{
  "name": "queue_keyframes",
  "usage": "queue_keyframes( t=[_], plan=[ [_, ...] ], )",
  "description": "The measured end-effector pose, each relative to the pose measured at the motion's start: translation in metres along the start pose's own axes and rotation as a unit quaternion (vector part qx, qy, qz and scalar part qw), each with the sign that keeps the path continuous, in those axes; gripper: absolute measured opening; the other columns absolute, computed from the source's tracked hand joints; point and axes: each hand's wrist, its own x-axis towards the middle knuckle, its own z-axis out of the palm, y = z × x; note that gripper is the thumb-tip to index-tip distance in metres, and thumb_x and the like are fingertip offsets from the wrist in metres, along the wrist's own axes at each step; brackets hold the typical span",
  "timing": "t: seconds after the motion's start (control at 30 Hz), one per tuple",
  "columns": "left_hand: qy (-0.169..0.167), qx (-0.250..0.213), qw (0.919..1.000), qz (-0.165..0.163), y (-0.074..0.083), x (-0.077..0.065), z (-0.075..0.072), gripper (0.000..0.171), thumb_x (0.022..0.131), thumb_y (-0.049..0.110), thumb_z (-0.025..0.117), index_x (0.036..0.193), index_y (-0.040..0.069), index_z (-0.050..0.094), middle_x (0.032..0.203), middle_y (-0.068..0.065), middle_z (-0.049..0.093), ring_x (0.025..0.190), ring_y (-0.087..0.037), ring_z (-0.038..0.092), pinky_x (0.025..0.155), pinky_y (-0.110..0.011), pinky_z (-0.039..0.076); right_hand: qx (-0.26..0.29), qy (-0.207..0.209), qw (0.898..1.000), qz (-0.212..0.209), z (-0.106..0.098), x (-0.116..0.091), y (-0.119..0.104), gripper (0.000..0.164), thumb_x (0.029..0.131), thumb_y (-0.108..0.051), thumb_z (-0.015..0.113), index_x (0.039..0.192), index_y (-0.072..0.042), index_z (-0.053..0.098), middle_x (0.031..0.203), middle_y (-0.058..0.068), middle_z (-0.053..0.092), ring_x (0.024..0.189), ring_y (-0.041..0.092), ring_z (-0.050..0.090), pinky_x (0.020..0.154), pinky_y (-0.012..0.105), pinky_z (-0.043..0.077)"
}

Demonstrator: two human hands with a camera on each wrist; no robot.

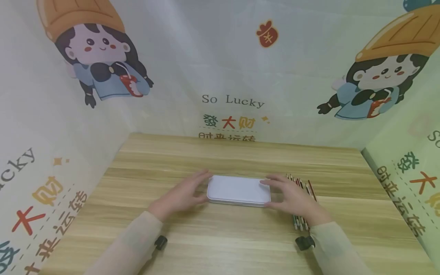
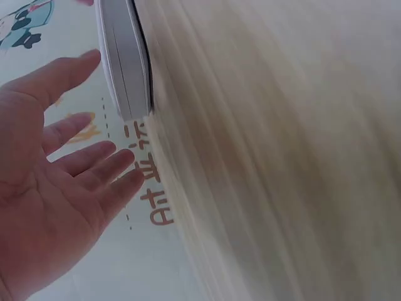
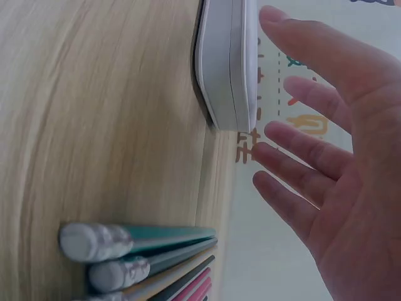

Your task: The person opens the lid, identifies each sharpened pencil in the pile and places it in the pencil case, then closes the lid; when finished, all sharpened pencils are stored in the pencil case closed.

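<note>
A flat white pencil case (image 1: 237, 190) with rounded corners lies closed on the wooden table. At its left end is my left hand (image 1: 180, 194), thumb and fingers spread around the short side. The left wrist view shows that hand (image 2: 56, 169) with its palm facing the case (image 2: 125, 63) and nothing in it. My right hand (image 1: 292, 195) is at the opposite end, its fingertips overlapping the lid's edge in the head view. Seen from the right wrist, the fingers of that hand (image 3: 332, 157) are loosely extended beside the case (image 3: 225, 69), holding nothing.
Several pencils (image 1: 300, 222) lie side by side on the table (image 1: 220, 244), partly under the right hand and forearm in the head view. Eraser ends of the pencils (image 3: 94, 243) show in the right wrist view. A printed cloth (image 1: 185, 57) hangs around the table's back and sides.
</note>
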Motion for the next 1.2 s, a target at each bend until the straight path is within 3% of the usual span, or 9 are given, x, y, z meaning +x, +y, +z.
queue_keyframes(
  t=[0.27,0.7,0.93,1.2],
  plan=[
    [-0.023,-0.016,0.9996,-0.003,0.007,0.009,0.003,0.092,0.081,0.027,0.088,0.158,0.009,0.040,0.169,-0.015,0.029,0.155,-0.040,0.028,0.127,-0.058,0.024,-0.012,-0.010,1.000,-0.013,0.004,0.007,-0.004,0.072,0.076,-0.035,0.092,0.140,-0.013,0.065,0.153,0.020,0.052,0.140,0.043,0.049,0.115,0.061,0.043],
    [-0.022,0.011,0.9996,0.013,0.006,0.019,0.008,0.084,0.077,0.029,0.090,0.149,0.010,0.051,0.163,-0.019,0.039,0.151,-0.042,0.035,0.126,-0.058,0.027,-0.038,-0.030,0.999,0.003,0.001,0.011,-0.003,0.072,0.073,-0.039,0.093,0.136,-0.015,0.068,0.150,0.015,0.057,0.139,0.042,0.051,0.114,0.058,0.045],
    [-0.029,0.019,0.9994,0.002,0.004,0.017,0.007,0.079,0.076,0.030,0.092,0.145,0.014,0.055,0.164,-0.015,0.038,0.152,-0.039,0.034,0.125,-0.056,0.029,-0.033,-0.036,0.999,0.015,0.003,0.013,-0.002,0.068,0.072,-0.038,0.094,0.130,-0.014,0.071,0.150,0.014,0.056,0.139,0.041,0.051,0.114,0.058,0.045],
    [-0.010,0.042,0.9989,0.019,-0.001,0.021,0.013,0.072,0.078,0.025,0.090,0.140,0.013,0.057,0.157,-0.012,0.048,0.147,-0.035,0.042,0.122,-0.051,0.037,-0.035,-0.041,0.998,0.017,0.002,0.016,-0.001,0.065,0.072,-0.037,0.094,0.128,-0.014,0.072,0.147,0.014,0.059,0.136,0.040,0.054,0.114,0.056,0.045]
  ],
)
